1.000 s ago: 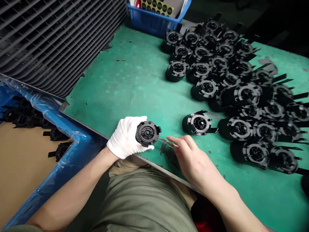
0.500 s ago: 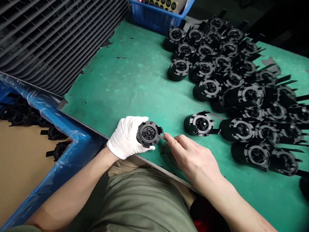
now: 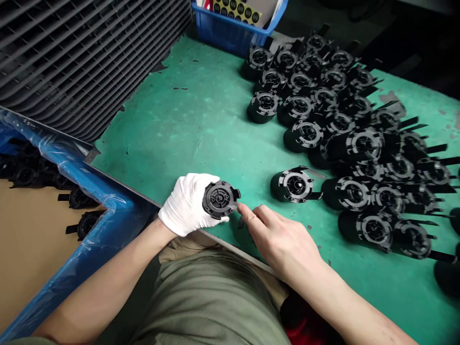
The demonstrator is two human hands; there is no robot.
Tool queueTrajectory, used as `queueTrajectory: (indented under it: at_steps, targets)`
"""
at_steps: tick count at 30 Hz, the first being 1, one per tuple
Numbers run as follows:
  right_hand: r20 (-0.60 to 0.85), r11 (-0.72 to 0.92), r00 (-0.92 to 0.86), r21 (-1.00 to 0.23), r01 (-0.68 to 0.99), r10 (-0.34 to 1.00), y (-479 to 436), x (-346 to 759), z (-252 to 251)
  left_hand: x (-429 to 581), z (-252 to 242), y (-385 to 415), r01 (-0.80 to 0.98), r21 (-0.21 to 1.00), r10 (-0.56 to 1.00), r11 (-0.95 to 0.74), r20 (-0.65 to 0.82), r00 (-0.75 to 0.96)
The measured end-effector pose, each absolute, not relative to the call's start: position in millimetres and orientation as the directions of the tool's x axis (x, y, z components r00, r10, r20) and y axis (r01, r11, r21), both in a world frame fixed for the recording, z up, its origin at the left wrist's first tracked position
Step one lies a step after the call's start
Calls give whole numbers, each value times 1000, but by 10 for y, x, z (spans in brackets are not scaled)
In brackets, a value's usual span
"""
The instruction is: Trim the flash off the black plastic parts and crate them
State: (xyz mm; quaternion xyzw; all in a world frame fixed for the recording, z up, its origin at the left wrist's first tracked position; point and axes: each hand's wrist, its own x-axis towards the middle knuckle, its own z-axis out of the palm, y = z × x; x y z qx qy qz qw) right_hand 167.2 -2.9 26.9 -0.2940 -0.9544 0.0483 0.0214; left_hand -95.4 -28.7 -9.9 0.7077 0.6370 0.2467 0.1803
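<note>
Steady the round black ribbed plastic part (image 3: 220,199) in the closed white-gloved left hand (image 3: 187,205), above the near edge of the green mat (image 3: 201,120). Touch its notched rim lightly with the narrowed fingers of the bare right hand (image 3: 280,239); impossible to tell whether anything is pinched.

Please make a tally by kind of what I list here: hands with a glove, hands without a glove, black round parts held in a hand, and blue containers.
gloved left hand: 1
bare right hand: 1
black round part, held in the gloved hand: 1
blue containers: 2, the blue basket and the blue-lined box
Total: 5
</note>
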Motion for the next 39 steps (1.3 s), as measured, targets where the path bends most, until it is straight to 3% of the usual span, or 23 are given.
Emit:
queueTrajectory:
  at_steps: [7, 14, 21, 24, 28, 39]
  targets:
    - [97, 735, -751, -320, 598, 653, 42, 1773, 234, -958, -180, -348, 842, 507, 970, -184, 234, 71]
    - [130, 676, -688, -385, 628, 714, 10, 1875, 178, -978, -190, -357, 786, 579, 950, -216, 310, 32]
    - [164, 611, -622, -487, 624, 766, -85, 1941, 148, -935, -79, -401, 695, 680, 966, -231, 245, 82]
    - [169, 556, -569, -552, 622, 804, -133, 2029, 114, -910, -41, -347, 731, 641, 973, -232, 143, 183]
    - [154, 487, -504, -593, 641, 850, -213, 2137, 74, -864, -21, -240, 787, 596, 981, -160, 11, 191]
    - [151, 476, -497, -609, 634, 855, -285, 2207, 43, -874, -103, -332, 821, 557, 987, -125, 153, 47]
